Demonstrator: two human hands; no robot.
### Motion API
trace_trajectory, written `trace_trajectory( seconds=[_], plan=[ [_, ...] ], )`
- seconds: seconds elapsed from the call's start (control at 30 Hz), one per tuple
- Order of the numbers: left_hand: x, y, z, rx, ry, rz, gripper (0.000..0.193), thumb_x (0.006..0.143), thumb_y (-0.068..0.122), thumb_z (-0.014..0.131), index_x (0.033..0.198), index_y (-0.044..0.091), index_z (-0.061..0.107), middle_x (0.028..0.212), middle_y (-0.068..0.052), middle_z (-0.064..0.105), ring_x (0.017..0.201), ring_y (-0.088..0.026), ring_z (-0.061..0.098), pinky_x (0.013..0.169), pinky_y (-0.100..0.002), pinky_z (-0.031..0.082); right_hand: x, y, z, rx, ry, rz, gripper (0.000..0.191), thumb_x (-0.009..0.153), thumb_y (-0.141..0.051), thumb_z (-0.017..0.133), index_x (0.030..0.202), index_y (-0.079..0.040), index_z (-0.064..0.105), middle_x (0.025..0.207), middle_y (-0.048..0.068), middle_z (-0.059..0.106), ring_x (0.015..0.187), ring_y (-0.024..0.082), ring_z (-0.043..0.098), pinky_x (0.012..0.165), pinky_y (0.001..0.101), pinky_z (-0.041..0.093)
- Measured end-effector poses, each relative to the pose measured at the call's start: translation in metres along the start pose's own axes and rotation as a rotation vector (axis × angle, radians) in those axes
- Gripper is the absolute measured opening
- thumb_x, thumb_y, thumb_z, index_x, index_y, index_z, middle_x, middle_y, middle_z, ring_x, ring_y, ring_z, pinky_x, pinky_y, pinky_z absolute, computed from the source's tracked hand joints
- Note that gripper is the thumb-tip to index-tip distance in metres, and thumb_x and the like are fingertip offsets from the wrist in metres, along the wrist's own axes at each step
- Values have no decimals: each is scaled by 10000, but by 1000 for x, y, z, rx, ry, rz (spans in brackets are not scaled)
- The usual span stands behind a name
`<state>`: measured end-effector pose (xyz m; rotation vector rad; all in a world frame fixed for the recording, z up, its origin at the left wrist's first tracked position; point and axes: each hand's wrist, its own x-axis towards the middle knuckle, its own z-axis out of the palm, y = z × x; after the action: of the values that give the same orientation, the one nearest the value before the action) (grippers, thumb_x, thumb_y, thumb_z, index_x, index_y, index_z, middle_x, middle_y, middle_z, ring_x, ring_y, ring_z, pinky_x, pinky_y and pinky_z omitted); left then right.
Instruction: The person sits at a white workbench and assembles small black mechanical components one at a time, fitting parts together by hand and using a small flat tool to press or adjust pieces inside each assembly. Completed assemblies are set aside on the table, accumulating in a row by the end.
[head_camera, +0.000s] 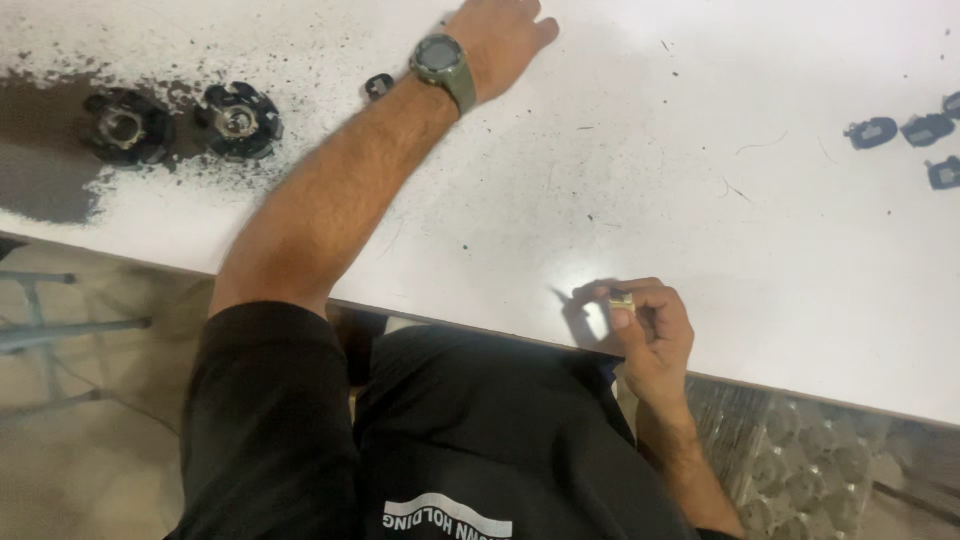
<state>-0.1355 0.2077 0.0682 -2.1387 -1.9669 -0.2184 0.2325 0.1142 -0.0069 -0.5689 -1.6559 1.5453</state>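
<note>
A white bench (700, 200), dusted dark at its left end, carries two black toothed wheels (180, 122). The left hand (500, 35) reaches far across it, flat, fingers cut off by the frame, holding nothing visible. The right hand (650, 335) pinches a small brassy piece (621, 298) at the near edge.

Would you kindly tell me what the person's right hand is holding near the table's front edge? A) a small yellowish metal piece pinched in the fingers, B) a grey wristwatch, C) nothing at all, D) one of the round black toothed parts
A: the right hand pinches a small yellowish metal piece between thumb and fingers at the edge of the white table, while the round black toothed parts lie far off beside the left hand's forearm.
</note>
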Motion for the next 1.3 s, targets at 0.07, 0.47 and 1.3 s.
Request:
trace_trajectory(
  seconds=[0.07,0.47,1.3],
  plan=[
    [-6,14,-6,-165,-277,-83,254,1088,205,567,1307,100,641,1100,-137,689,1040,-276,662,920,-455,547,1,1,0,-38,77,-54,109,1070,-106,635,1109,-34,563,1151,112,678,1148,201,669,1075,381,539],
    [-122,-20,3,-450,-88,-307,217,1008,360,667,1188,238,679,1373,-27,636,1479,-271,412,1262,-610,76,2,-8,8,10,167,-65,104,1068,-91,648,1101,-40,563,1103,81,645,1104,166,646,1132,390,516],
    [-179,144,-39,-422,111,130,568,885,244,786,1415,59,700,1561,-150,473,1493,-353,346,1227,-568,256,5,-26,32,-1055,-135,-179,397,798,-259,878,1126,-96,723,1121,97,566,1190,329,519,1201,679,252]
  ],
)
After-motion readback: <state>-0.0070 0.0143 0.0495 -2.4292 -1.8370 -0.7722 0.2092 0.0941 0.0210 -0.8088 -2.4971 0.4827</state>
